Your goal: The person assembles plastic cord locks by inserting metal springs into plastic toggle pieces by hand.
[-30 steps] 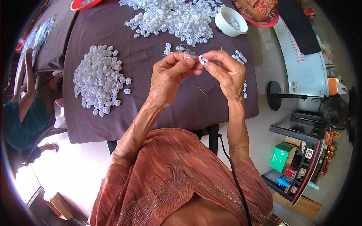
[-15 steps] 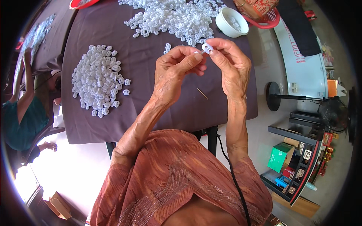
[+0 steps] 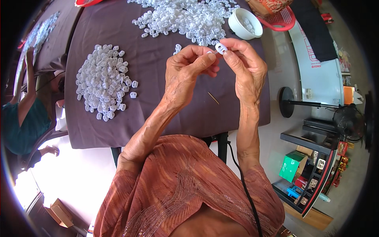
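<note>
Thumb and forefinger of my right hand [image 3: 249, 73] pinch a small white two-hole plastic piece [image 3: 221, 48], rounded like a cord lock, above the dark cloth. Close beside it, the fingers of my left hand [image 3: 184, 73] are pressed together, tips pointing at the piece. Something thin seems to run from them toward it, too small to make out. Beyond my hands spreads a large heap of white pieces [image 3: 185, 21]. A second heap of two-hole pieces [image 3: 102, 81] lies to my left. On the cloth between my forearms rests a thin wooden stick [image 3: 213, 98].
A white bowl [image 3: 235, 29] with some pieces stands at the far right of the cloth-covered table [image 3: 154, 75], near a red plastic basket [image 3: 286, 21]. Another person's arm [image 3: 29, 75] reaches over a table at left. A fan [image 3: 347, 120] and shelving stand at right.
The whole view has shifted a little. Both hands keep their pinch close together, and the white piece in my right fingers is turned slightly.
</note>
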Available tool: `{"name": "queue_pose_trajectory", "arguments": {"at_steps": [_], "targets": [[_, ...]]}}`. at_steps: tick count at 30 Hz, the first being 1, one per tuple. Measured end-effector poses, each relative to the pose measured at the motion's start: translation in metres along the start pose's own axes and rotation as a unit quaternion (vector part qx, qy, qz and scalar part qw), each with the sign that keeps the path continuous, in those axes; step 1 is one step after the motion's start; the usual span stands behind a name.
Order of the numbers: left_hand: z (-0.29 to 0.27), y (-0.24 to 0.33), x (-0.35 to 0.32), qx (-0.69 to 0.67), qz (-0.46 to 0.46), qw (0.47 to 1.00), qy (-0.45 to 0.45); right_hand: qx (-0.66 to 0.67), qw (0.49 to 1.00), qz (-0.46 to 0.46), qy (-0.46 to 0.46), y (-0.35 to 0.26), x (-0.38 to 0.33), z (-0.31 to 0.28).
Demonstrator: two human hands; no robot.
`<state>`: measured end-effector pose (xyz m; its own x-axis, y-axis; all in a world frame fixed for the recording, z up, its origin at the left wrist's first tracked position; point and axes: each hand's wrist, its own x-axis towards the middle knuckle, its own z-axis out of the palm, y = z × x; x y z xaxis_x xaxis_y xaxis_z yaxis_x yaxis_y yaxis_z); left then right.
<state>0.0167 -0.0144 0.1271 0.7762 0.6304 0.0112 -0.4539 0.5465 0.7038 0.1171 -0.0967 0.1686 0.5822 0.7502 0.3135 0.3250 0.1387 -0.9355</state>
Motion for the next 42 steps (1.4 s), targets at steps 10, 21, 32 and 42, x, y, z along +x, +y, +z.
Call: {"name": "queue_pose_trajectory", "arguments": {"at_steps": [10, 21, 32, 42], "targets": [[0.000, -0.002, 0.001, 0.017, -0.003, 1.000, 0.006, -0.019, 1.000, -0.020, 0.002, 0.001, -0.001, 0.000], [-0.001, -0.004, 0.002, 0.038, -0.022, 0.999, 0.020, -0.004, 1.000, 0.015, 0.008, 0.008, -0.001, -0.001], [-0.001, -0.005, 0.002, 0.078, -0.011, 0.997, 0.023, -0.044, 0.999, 0.005, 0.007, 0.010, -0.002, -0.001], [0.002, -0.007, 0.004, 0.091, -0.003, 0.996, 0.023, -0.057, 0.998, -0.009, 0.007, 0.013, -0.002, -0.004]]}}
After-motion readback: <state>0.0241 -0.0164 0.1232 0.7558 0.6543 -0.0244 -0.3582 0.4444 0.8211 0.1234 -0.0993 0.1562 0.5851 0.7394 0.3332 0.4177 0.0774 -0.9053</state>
